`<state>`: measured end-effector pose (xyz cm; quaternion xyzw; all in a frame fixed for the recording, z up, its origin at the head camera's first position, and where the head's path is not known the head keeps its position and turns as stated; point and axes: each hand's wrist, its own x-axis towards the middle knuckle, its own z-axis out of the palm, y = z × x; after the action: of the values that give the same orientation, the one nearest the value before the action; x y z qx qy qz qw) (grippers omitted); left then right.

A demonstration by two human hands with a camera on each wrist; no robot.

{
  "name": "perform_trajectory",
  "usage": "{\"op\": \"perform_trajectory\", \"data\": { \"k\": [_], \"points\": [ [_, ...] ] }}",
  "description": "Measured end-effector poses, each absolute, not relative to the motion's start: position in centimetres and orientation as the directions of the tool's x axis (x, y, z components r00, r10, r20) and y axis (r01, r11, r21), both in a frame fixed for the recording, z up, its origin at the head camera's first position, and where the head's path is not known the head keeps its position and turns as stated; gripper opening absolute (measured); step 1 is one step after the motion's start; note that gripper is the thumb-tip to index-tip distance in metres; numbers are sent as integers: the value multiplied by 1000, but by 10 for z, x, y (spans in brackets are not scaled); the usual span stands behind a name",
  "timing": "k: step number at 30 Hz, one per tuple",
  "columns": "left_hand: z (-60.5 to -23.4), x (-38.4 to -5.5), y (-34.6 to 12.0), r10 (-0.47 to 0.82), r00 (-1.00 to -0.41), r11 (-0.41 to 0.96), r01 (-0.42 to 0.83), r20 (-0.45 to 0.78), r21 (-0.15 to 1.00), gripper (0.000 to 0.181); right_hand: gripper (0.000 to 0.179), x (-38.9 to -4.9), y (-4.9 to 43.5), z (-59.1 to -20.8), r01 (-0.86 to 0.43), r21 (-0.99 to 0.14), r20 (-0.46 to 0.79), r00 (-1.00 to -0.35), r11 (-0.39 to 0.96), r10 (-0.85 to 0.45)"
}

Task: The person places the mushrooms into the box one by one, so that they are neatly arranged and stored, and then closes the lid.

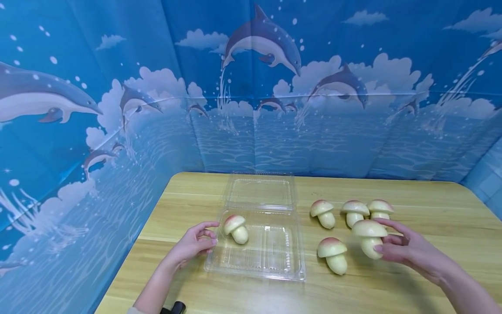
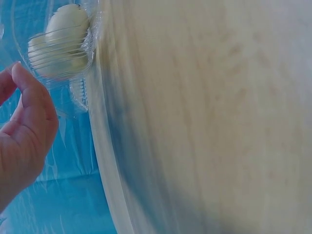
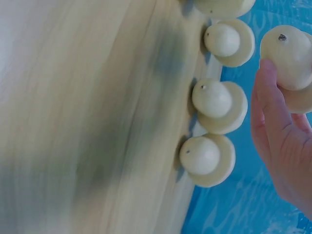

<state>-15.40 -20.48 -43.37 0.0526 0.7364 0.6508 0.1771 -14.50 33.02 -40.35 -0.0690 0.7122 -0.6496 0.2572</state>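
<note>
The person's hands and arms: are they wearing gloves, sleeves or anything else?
No gloves: the left hand and right hand are bare, with no rings showing. Both forearms are uncovered as far as the picture's edge. A small black object shows beside the left arm at the bottom edge; what it is cannot be told.

The scene is viewed by the head camera from above the near edge of the table (image 1: pixel 392 296), facing forward and down, with the whole top and the dolphin backdrop (image 1: pixel 117 87) taken in. The left wrist view is set close and rolled sideways at the left hand (image 2: pixel 22 141), beside the clear container (image 2: pixel 73 73). The right wrist view is held equally close, also rolled, at the right hand (image 3: pixel 285 146). Table wood and mushrooms (image 3: pixel 209 156) are shared with the head view
</note>
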Motion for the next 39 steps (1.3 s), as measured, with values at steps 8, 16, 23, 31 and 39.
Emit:
{"op": "perform_trajectory", "data": {
  "k": [8,16,23,31,39],
  "points": [
    [-433,-153,-205,310,-931,152,-151,-193,977,56,52,-147,318,-398,185,-970,-237,-851,155,-469],
    [-434,-154,-205,305,-932,160,-149,-193,976,55,53,-149,304,-393,178,-973,-229,-842,148,-489],
    [-435,-155,-205,303,-935,155,-143,-185,977,54,52,-151,284,-387,164,-977,-213,-830,138,-516],
    [-435,-155,-204,300,-935,157,-149,-190,976,54,53,-154,265,-386,142,-984,-176,-820,105,-545],
    [-434,-156,-203,290,-937,155,-156,-196,975,54,54,-161,248,-382,181,-978,-206,-808,101,-552]
  ]
}}
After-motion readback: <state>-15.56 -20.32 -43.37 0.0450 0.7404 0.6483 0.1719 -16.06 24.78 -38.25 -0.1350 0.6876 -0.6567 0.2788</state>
